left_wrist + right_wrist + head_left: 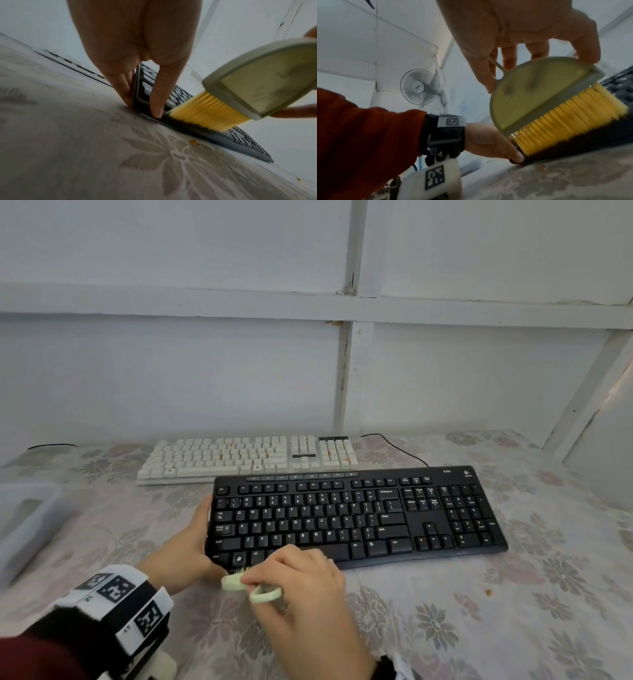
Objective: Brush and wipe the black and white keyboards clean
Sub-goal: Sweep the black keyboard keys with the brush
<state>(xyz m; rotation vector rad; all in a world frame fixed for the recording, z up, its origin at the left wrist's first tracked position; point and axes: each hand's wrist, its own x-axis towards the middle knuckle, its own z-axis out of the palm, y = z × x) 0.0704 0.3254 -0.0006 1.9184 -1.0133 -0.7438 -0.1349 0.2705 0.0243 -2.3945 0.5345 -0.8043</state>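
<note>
The left hand [191, 534] clasps the black keyboard's [356, 513] left end on the tabletop [445, 611]. The right hand [301, 580] pinches the brush [223, 105], bristles at its front edge. Sweep lightly outward, keeping the board pinned.

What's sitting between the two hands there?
The brush, held in the right hand; its bristles meet the black keyboard's front corner beside the left hand. Clearest in the left wrist view.

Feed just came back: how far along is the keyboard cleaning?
Nothing looks finished. In hand: the right hand sweeps the brush along the black keyboard front-left edge while the left hand steadies it. Left: the white keyboard, still orange-flecked, plus wiping both.
</note>
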